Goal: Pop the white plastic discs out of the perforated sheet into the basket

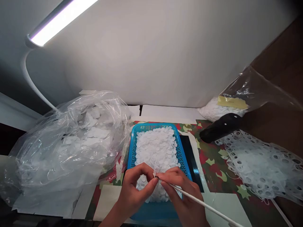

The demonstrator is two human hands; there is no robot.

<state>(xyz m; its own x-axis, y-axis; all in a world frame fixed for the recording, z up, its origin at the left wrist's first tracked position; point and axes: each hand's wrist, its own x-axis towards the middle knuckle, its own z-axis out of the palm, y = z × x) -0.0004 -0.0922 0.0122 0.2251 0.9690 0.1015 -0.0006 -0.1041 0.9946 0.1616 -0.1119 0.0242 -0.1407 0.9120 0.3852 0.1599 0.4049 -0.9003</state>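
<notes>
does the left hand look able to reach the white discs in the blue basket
Probably yes: the white discs lie uncovered below and beyond the left hand, though it seems busy with the white rod.

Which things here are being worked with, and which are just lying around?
Likely in use:
long thin white piece, in the right hand
white discs, beneath the left hand
blue basket, holding the discs

Apparently lying about:
clear bag, left
black object, right
perforated clear sheets, right
bag with yellow slip, right
</notes>
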